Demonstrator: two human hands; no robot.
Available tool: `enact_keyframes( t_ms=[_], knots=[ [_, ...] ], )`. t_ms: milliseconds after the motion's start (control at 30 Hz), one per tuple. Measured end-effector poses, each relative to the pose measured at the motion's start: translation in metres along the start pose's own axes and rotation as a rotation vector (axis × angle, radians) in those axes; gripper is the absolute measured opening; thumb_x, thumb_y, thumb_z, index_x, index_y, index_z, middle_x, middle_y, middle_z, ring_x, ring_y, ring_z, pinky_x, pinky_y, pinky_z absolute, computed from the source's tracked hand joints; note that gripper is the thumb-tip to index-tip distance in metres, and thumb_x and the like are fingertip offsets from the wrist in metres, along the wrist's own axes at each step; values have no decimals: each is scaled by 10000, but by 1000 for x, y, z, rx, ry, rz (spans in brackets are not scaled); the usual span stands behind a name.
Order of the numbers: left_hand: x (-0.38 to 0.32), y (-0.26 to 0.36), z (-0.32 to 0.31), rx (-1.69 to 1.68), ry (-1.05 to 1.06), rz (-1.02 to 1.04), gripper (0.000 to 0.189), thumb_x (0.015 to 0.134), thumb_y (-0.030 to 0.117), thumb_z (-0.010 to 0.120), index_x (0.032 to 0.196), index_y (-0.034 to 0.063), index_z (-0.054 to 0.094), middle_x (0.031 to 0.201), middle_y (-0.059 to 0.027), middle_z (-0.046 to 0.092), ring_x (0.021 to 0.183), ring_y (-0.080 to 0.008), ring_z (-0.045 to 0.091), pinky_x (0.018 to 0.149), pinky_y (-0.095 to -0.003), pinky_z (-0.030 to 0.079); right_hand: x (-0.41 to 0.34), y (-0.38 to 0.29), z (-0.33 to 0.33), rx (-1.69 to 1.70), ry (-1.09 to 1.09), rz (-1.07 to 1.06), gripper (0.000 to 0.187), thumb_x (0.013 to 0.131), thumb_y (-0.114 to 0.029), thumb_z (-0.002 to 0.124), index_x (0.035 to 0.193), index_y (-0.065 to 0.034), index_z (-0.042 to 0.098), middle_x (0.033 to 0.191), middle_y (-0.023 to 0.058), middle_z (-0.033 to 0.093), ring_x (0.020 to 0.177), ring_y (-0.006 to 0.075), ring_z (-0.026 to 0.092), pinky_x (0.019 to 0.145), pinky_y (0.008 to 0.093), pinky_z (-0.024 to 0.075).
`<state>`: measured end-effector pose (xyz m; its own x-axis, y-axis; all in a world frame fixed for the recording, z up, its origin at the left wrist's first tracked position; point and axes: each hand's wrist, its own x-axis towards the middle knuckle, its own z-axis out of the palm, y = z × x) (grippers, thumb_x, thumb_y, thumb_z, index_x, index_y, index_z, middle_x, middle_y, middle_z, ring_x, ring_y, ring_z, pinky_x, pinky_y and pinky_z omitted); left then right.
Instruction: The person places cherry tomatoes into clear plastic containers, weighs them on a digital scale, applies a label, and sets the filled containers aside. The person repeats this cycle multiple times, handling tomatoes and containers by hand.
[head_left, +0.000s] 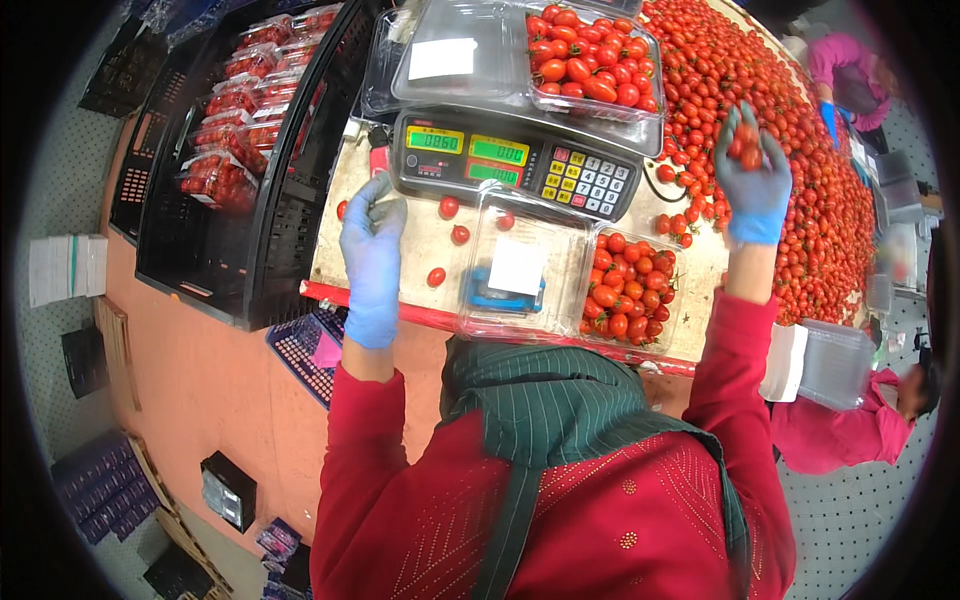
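My right hand (754, 180), in a blue glove with darkened fingers, is palm up over the heap of cherry tomatoes (817, 217), cupping a few cherry tomatoes (745, 146). At the left of the table, my left hand (373, 240), gloved too, holds nothing visible; its fingers are loosely curled, with the thumb apart. A digital scale (517, 154) with lit displays stands between the hands. On it rests an open clear plastic clamshell, its tray (596, 106) full of tomatoes. A second filled clamshell (630, 289) lies nearer me, its labelled lid (517, 266) folded out left.
Loose tomatoes (448, 208) dot the wooden tabletop (420, 240), which has a red front edge (427, 315). To the left, a black crate (195, 259) holds packed clamshells (217, 180). Two people in pink (840, 427) are at the right, near stacked clear trays (836, 364).
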<state>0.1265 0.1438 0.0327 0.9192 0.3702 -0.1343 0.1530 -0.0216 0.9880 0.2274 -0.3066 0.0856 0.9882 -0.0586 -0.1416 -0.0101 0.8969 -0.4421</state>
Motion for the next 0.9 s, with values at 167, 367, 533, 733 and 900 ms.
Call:
enact_keyframes(
  t_ms=[167,367,533,733,900],
  knots=[
    [22,15,-3,16,4,18,453,939,143,618,1354,-17,538,1255,-111,605,1059,-163,613,906,-287,498,-59,-14,-109,-580,304,47,353,975,-223,562,1270,-36,612,1018,19,659,877,94,602,706,244,472],
    [60,24,15,-156,-45,16,477,968,221,617,1352,-35,498,1184,-107,620,1024,-174,616,874,-299,498,-119,-19,-208,-1810,703,-338,215,911,-130,632,1097,-22,642,936,76,672,752,183,610,699,311,492],
    [85,25,34,-424,-46,-15,355,961,158,637,1263,7,527,1128,-101,638,983,-185,621,840,-316,498,-136,-13,-212,-2167,717,-492,348,876,-145,670,1200,-33,610,1046,179,655,901,319,630,804,402,503],
    [102,36,53,-536,47,172,362,941,114,656,1259,69,489,1118,-90,629,946,-197,633,856,-355,531,-110,-18,-156,-2468,688,-827,446,851,-186,703,1275,-87,607,1174,184,646,1090,345,616,911,413,495],
    [110,72,83,-595,-47,205,345,933,86,666,1226,50,486,1128,-114,614,946,-201,625,893,-358,526,-39,13,-79,-1672,333,-744,314,884,-182,688,1170,-52,677,1091,91,689,942,180,667,829,309,520]
  ],
)
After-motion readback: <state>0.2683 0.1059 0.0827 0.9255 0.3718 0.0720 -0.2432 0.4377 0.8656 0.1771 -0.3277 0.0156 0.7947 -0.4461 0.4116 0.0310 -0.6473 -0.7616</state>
